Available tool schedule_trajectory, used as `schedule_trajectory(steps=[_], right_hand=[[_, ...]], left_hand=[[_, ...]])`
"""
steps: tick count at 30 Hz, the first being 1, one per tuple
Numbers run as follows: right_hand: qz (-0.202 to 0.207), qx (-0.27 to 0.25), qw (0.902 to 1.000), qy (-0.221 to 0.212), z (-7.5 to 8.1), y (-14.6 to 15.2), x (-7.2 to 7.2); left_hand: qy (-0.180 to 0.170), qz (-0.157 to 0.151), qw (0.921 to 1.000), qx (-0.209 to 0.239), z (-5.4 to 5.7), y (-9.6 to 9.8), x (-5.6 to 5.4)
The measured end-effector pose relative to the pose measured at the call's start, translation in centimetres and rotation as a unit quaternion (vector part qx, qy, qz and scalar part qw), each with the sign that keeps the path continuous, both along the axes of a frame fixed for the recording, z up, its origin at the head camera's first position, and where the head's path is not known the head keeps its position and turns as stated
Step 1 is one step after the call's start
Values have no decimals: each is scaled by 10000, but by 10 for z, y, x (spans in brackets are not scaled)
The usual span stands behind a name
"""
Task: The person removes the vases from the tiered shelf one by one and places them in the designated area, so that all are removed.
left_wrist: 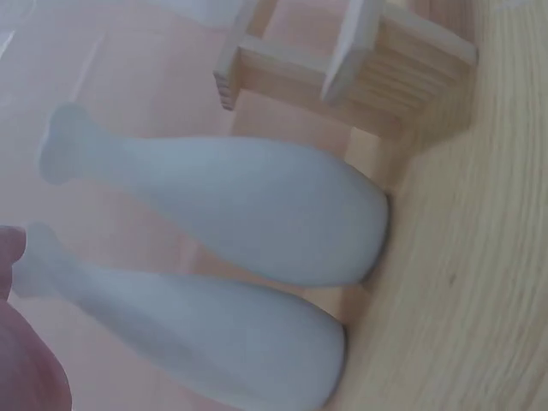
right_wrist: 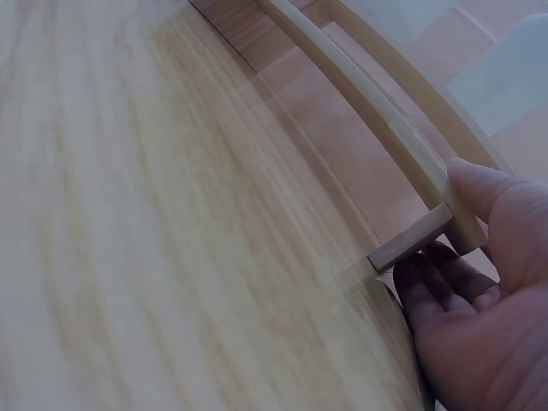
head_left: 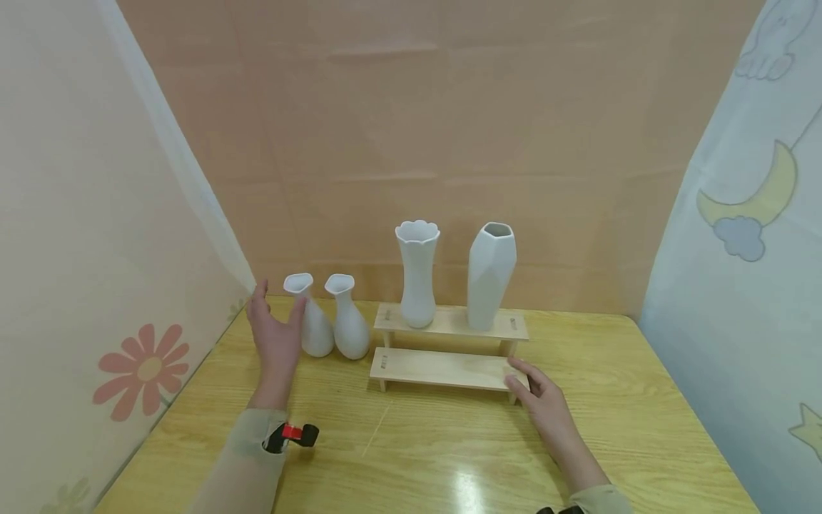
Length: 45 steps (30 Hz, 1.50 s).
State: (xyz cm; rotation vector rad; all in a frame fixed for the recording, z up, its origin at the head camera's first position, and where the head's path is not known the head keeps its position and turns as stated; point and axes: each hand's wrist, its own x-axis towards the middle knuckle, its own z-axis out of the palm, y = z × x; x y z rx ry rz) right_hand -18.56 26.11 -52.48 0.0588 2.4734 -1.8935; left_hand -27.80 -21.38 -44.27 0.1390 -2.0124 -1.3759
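Left hand [head_left: 276, 341], fingers extended and thumb spread away from them, stands upright at the outer vase [head_left: 317, 334], near the back left corner of the table [head_left: 462, 446]. The neck of this vase lies just behind the thumb; whether skin and vase touch cannot be told. The inner vase [head_left: 352, 330] is just beside it, towards the stand [head_left: 443, 366]. Right hand [head_left: 544, 403] grips the right end of the stand's lower tier, thumb above and fingers curled beneath. The upper tier, nearer the table's back edge, bears the scalloped vase [head_left: 418, 282] towards its left end and the faceted vase [head_left: 491, 275] towards its right. The head view alone gives both hands together and looks into the mouths of the two taller vases. The left wrist view adds the bases of the outer and inner vases, both resting on the table, with the stand's end frame beyond. The right wrist view discloses the curled fingers beside the stand's leg, largely hidden from the head.
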Motion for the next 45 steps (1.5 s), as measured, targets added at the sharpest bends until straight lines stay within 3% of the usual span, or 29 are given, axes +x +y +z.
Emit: schedule_trajectory(steps=[5, 11, 14, 24, 29, 34, 45], right_hand=[[2, -11, 10000, -11, 0, 0, -1], [15, -17, 10000, 23, 2, 0, -2], [30, -45, 10000, 33, 3, -1, -3], [-16, -113, 9999, 18, 2, -1, -5], [-10, -81, 10000, 18, 2, -1, -5], [-48, -117, 9999, -49, 3, -1, -4], [-58, -266, 9994, -198, 0, 0, -2]], left_hand=[[485, 46, 9987, 120, 17, 10, 14], [1256, -292, 9916, -66, 37, 31, 26], [1476, -445, 9880, -114, 46, 43, 30], [2055, -871, 9745, -205, 60, 82, 41], [2131, -1207, 9690, -338, 62, 98, 40], [1965, -1572, 9673, -316, 64, 113, 39], [1321, -1868, 9731, -252, 63, 137, 38]])
